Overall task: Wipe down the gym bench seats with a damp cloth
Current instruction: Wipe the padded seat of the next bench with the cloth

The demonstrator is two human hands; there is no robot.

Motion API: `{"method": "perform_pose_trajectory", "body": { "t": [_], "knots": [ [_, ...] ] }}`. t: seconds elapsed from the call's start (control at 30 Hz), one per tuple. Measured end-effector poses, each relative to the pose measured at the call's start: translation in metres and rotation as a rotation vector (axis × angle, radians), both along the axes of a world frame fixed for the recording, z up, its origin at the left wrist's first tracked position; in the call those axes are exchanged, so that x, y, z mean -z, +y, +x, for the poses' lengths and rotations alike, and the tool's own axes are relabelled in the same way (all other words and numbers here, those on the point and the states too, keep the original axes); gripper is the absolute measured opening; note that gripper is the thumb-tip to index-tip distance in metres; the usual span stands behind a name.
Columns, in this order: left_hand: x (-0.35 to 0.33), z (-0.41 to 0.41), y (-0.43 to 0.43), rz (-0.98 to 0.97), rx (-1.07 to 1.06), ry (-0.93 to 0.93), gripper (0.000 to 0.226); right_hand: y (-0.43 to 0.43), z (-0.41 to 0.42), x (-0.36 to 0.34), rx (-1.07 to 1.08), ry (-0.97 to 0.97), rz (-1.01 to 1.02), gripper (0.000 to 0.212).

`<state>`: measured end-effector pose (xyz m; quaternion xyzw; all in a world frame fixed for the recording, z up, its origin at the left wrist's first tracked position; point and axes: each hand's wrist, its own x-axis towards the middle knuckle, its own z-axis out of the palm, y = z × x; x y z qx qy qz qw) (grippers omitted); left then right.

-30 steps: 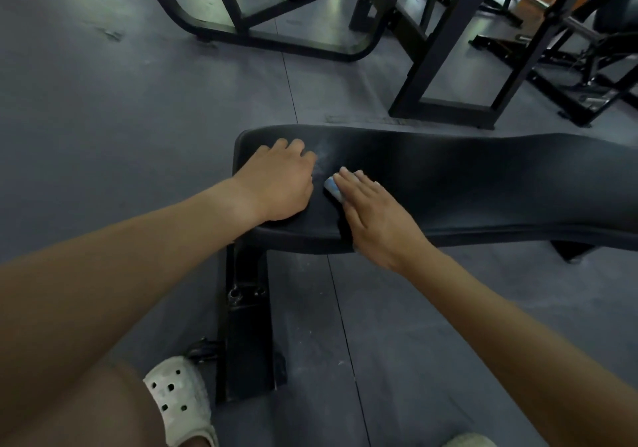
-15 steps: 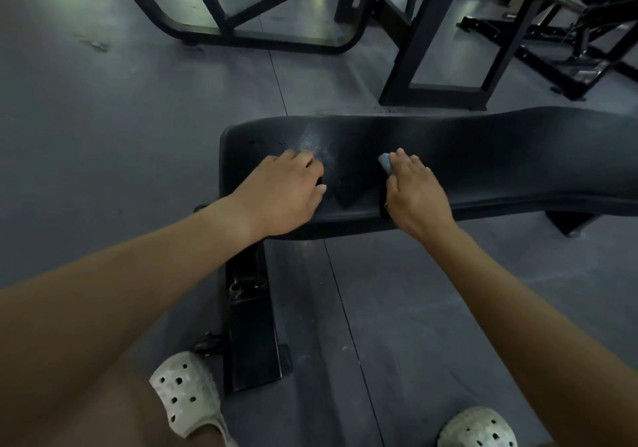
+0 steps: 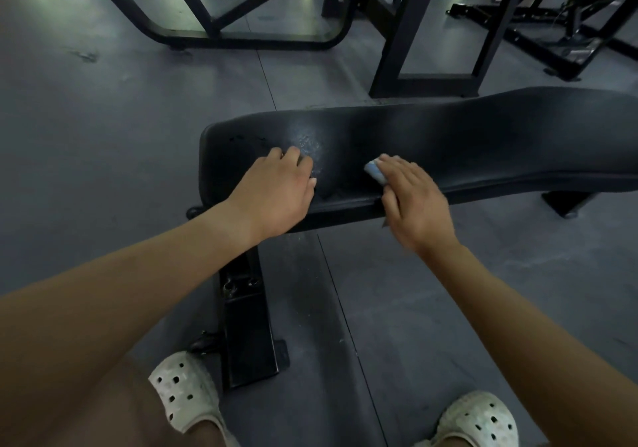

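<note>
A long black padded bench seat (image 3: 483,143) runs from the middle of the view to the right edge. My left hand (image 3: 276,194) rests flat on its near left end, fingers curled, holding nothing. My right hand (image 3: 414,198) presses a small light-blue cloth (image 3: 374,172) onto the pad near the front edge; only the cloth's left end shows under my fingers. A pale smeared patch (image 3: 307,143) lies on the pad just beyond my left fingers.
The bench's black steel foot (image 3: 248,326) stands between my two white perforated clogs (image 3: 183,391) (image 3: 480,422). Black machine frames (image 3: 424,49) stand on the grey rubber floor behind the bench, and more equipment (image 3: 569,32) crowds the far right.
My right hand slid the cloth to the right along the pad, away from my left hand, then edged slightly back toward the front edge. The view shifted a little; my left hand stayed put.
</note>
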<state>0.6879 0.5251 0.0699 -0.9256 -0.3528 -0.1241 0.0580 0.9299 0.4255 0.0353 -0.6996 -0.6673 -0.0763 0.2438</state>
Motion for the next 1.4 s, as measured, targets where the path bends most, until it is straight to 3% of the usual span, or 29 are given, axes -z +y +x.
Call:
{"method": "perform_pose_trajectory", "body": {
  "t": [0.13,0.27,0.5,0.67,0.87,1.03,1.27,1.4],
  "knots": [
    [0.002,0.000,-0.002,0.009,-0.011,0.023,0.042,-0.008,0.027,0.009,0.206,0.071,0.084,0.047],
    [0.002,0.002,-0.003,0.022,-0.019,0.033,0.040,0.004,0.002,0.012,0.348,0.181,0.161,0.047],
    [0.001,0.009,-0.007,0.069,-0.054,0.105,0.038,0.004,-0.043,0.019,0.006,-0.042,0.118,0.048],
    [-0.001,0.011,-0.008,0.064,-0.067,0.118,0.038,-0.002,-0.015,0.016,-0.166,-0.169,0.083,0.050],
    [0.002,0.008,-0.006,0.070,-0.044,0.107,0.036,-0.014,0.040,0.025,0.221,0.003,0.174,0.049],
    [0.003,0.008,-0.006,0.069,-0.037,0.092,0.036,0.000,0.014,0.026,0.412,0.166,0.229,0.050],
    [0.001,0.014,-0.010,0.058,-0.078,0.109,0.035,-0.001,-0.043,0.026,0.053,-0.036,0.175,0.048],
    [0.000,0.014,-0.011,0.050,-0.085,0.101,0.033,-0.004,-0.025,0.021,-0.113,-0.149,0.108,0.050]
  ]
}}
